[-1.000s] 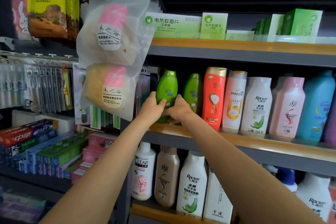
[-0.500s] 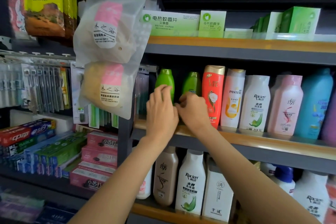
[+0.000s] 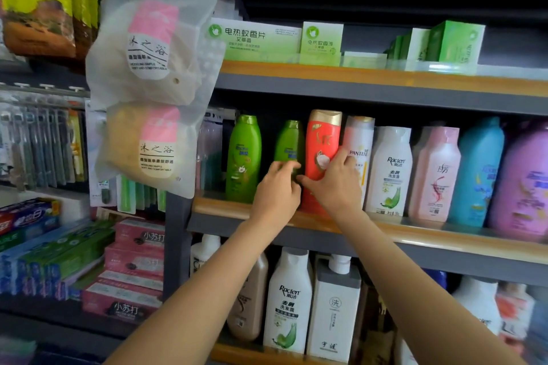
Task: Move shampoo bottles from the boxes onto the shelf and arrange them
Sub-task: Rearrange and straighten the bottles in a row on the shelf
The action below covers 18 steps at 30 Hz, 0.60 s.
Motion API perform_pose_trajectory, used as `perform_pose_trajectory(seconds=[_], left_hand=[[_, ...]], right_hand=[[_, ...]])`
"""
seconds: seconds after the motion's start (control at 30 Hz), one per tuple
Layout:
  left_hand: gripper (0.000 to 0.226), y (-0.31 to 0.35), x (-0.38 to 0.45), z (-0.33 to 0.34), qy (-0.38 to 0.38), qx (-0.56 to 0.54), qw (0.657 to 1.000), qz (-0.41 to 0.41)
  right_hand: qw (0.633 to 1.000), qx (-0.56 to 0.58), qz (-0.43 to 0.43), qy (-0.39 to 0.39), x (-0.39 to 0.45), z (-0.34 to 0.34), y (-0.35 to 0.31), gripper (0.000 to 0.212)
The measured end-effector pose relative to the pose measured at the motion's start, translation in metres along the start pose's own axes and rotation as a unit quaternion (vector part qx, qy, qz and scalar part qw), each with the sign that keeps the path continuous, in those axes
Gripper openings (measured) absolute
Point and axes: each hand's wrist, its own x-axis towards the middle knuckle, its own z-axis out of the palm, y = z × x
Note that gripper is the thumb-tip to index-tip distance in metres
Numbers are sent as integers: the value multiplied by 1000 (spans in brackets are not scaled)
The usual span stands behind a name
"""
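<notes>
Right hand (image 3: 332, 184) grasps tall red plastic shampoo bottle with gold cap (image 3: 323, 145), thumb on front, fingers round right side. Left hand (image 3: 277, 190) holds lower part of small green plastic bottle (image 3: 289, 142), fingers curled on it. Both bottles upright on middle shelf with wooden front edge (image 3: 415, 231), touching each other. At 9 o'clock of small one, second green bottle (image 3: 243, 157), taller, apart. At 3 o'clock of red one: two white bottles, one pink, one blue, one purple.

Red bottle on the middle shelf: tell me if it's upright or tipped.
Upright. The red bottle stands on the middle shelf with its gold cap on top, the right hand gripping its lower half.
</notes>
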Motion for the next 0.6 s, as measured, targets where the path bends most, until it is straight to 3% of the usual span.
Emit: perform_pose_trajectory(seconds=[0.17, 0.4, 0.5, 0.6], left_hand=[[43, 14, 12, 3, -64, -81, 993, -53], [27, 33, 17, 15, -100, -13, 992, -76], [34, 33, 10, 9, -64, -4, 996, -66], [43, 18, -4, -4, 84, 10, 996, -1]], right_hand=[[999, -36, -8, -33, -9, -2, 7, 61], [997, -71, 1, -41, -8, -8, 14, 36], [996, -69, 1, -54, -11, -13, 14, 50], [997, -58, -39, 44, -20, -21, 8, 67]])
